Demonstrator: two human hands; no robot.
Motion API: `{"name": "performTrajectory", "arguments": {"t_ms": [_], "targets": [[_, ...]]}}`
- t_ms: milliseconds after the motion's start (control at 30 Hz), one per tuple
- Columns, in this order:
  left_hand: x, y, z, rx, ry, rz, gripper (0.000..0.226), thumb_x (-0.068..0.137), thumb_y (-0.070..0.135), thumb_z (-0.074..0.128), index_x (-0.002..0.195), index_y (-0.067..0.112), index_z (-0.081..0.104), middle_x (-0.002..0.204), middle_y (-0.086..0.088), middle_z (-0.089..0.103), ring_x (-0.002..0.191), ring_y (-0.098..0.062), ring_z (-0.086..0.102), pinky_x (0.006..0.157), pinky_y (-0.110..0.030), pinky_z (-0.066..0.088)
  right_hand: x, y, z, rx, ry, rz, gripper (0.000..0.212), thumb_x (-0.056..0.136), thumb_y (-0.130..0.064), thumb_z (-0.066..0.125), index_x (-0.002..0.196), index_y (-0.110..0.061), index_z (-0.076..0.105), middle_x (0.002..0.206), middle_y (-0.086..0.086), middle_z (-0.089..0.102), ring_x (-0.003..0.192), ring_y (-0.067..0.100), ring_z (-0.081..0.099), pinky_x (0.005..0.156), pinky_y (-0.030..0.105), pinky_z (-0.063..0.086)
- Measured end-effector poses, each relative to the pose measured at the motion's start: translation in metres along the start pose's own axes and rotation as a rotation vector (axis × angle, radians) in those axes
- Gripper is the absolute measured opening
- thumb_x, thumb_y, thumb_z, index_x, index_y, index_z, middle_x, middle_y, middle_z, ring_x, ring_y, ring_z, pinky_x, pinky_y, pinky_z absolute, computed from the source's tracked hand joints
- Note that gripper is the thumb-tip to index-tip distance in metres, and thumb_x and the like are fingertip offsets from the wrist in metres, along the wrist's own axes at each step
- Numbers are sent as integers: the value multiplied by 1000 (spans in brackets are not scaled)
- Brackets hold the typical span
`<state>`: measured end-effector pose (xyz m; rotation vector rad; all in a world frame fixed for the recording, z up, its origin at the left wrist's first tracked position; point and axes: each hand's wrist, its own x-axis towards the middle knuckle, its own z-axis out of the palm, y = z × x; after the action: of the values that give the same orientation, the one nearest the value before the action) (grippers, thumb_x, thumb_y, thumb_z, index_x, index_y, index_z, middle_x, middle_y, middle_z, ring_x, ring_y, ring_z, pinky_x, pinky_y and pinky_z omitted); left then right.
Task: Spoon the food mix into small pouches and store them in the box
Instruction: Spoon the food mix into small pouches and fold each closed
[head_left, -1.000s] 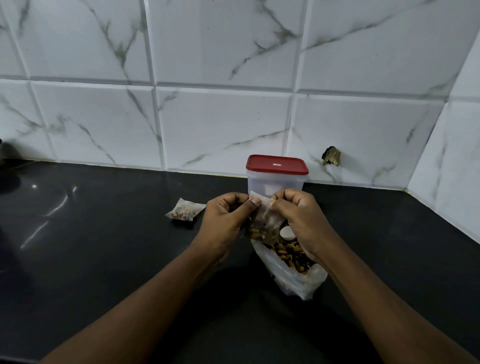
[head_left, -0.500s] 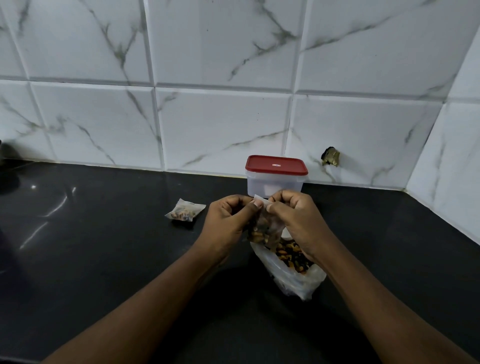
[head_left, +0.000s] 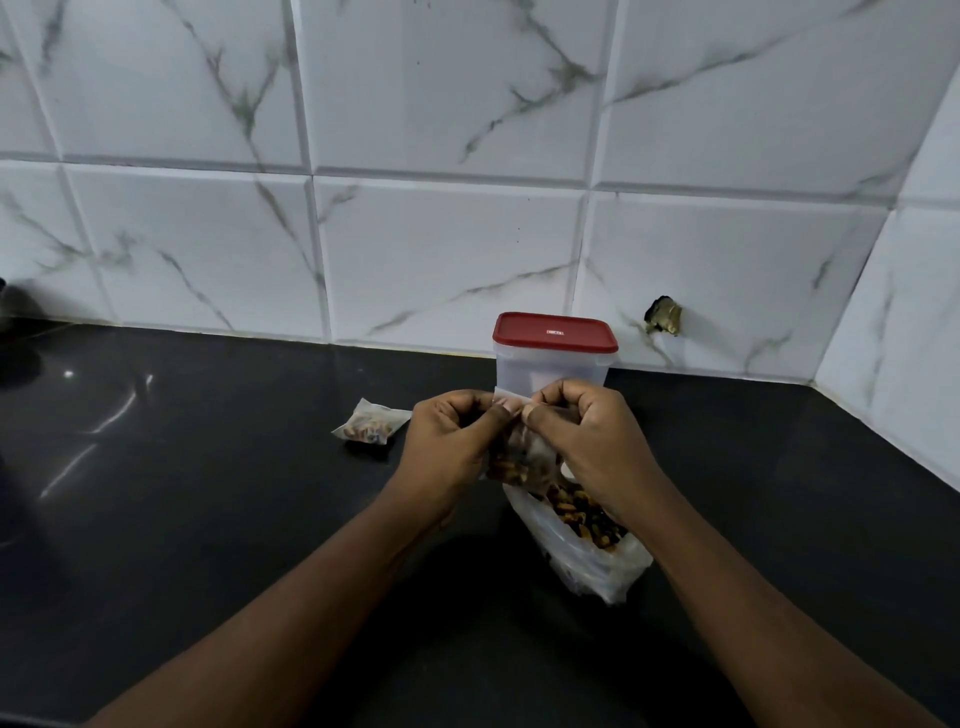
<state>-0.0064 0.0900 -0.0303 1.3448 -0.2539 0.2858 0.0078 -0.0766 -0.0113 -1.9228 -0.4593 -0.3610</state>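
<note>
Both hands up close together, left hand (head_left: 452, 441) and right hand (head_left: 582, 441) pinching one small pouch (head_left: 524, 457) by its top. Second filled pouch (head_left: 371, 428) lies on the counter (head_left: 208, 519), plus one big bag (head_left: 582, 551), one red-lidded box (head_left: 553, 358).

A black counter (head_left: 208, 519) carries a filled pouch (head_left: 370, 427), a red-lidded box (head_left: 553, 364) and an open food bag (head_left: 587, 561).
</note>
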Motion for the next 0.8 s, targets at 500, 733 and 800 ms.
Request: {"name": "performTrajectory", "arguments": {"t_ms": [500,733,800], "targets": [[4,1,-8,-83,-119,-80,26,90,13,73,107,-6,73,100,-26,75,88,-32,72,78,-41,63,0,2,-5,87,-50,-61,10,98,-17,70,89,-16,75,86,6,74,85,29,72,82,54,61],[5,2,-8,3,-36,-48,18,95,8,71,102,-8,74,96,-27,76,85,-32,74,70,-35,62,1,1,-6,30,-24,-21,10,96,-20,72,87,-19,75,83,3,73,82,25,72,81,53,61],[7,3,-10,44,-20,-30,16,94,7,72,99,-7,75,92,-24,77,82,-29,74,71,-33,62,3,2,-8,26,-17,-5,11,96,-21,72,86,-19,74,81,2,74,80,24,72,79,52,61]]}}
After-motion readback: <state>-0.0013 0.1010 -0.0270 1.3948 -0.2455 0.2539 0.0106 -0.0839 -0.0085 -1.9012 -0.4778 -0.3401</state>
